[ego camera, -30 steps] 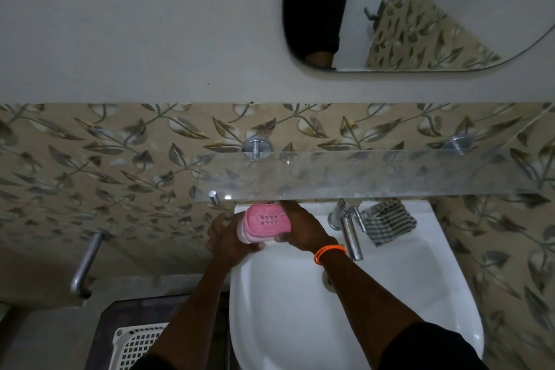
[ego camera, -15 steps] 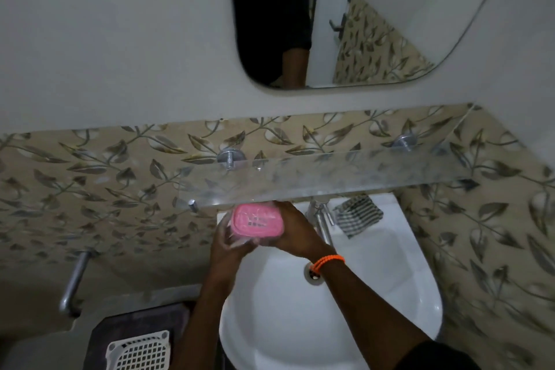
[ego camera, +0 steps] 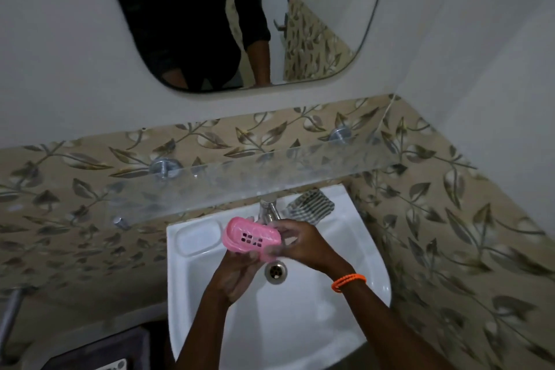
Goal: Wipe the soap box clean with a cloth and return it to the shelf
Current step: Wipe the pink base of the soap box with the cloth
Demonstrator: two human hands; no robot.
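A pink soap box [ego camera: 250,236] with drain slots sits tilted over the white sink [ego camera: 354,252], held between both hands. My left hand [ego camera: 237,275] supports it from below. My right hand [ego camera: 303,243], with an orange band on the wrist, grips its right end. A striped grey cloth [ego camera: 310,207] lies on the sink's back right rim, apart from both hands. The clear glass shelf [ego camera: 300,171] runs along the tiled wall above the sink, with nothing on it.
A chrome tap [ego camera: 268,210] stands just behind the soap box. The drain [ego camera: 275,271] is below my hands. A moulded soap recess [ego camera: 198,237] is at the sink's back left. A mirror [ego camera: 240,18] hangs above, and a metal pipe [ego camera: 10,309] at far left.
The soap box has come down from just under the shelf to over the basin and tilted, showing its slotted side. The camera view has shifted up and left.
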